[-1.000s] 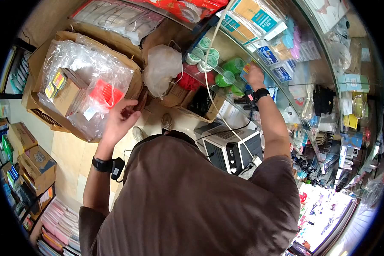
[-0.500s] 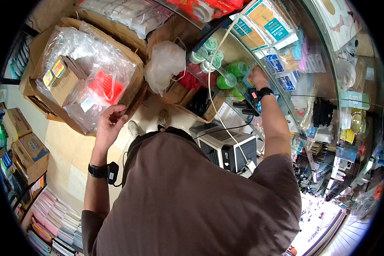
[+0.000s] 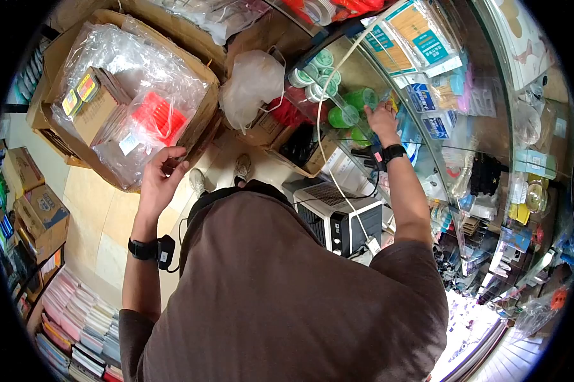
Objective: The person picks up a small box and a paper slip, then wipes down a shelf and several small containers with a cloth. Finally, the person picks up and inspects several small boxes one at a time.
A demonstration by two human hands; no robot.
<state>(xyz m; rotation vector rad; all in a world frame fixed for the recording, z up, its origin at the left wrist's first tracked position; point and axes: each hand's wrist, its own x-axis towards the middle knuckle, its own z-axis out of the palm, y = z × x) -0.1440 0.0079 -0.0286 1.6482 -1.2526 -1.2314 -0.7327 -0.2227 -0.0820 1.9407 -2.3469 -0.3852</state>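
My right hand (image 3: 382, 122) reaches into the glass shelf, beside the green tubs (image 3: 361, 99). Its fingers are bent together at a small yellow and blue item (image 3: 394, 105), whose kind I cannot make out. Some blue plastic packaging (image 3: 409, 130) lies just to the right of this hand. My left hand (image 3: 163, 175) hovers at the near edge of the cardboard box (image 3: 204, 121), fingers loosely curled, thumb apart, with nothing visible in it. Inside the box, clear plastic wrap surrounds a red bundle (image 3: 157, 118) close to the left fingertips.
A white cable (image 3: 321, 143) hangs in front of the shelf. A white and black machine (image 3: 341, 223) stands on the floor below it. Toothpick packs (image 3: 427, 38) fill the upper glass shelf. Stacked paper goods (image 3: 83, 312) and cartons (image 3: 42, 219) line the left side.
My right hand has shifted slightly within the shelf, and the yellow item and blue packaging beside it show more. My left hand has moved slightly up, its fingers a little more curled.
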